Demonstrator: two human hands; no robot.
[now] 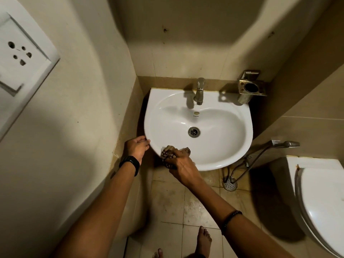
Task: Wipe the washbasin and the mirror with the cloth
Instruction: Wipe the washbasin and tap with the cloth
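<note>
A white washbasin (219, 127) hangs on the back wall, with a steel tap (199, 92) at its rear and a drain (194, 131) in the bowl. My right hand (183, 168) is shut on a brown checked cloth (168, 155) and presses it on the basin's near left rim. Beside it, my left hand (137, 148), with a black watch on the wrist, grips the basin's left edge. No mirror is in view.
A metal holder (249, 88) is fixed to the wall at the basin's right rear. A white toilet (322, 202) stands at the right, with a hand sprayer (284, 144) and hose beside it. A wall socket (20, 53) is at the upper left. A floor drain (229, 185) lies below the basin.
</note>
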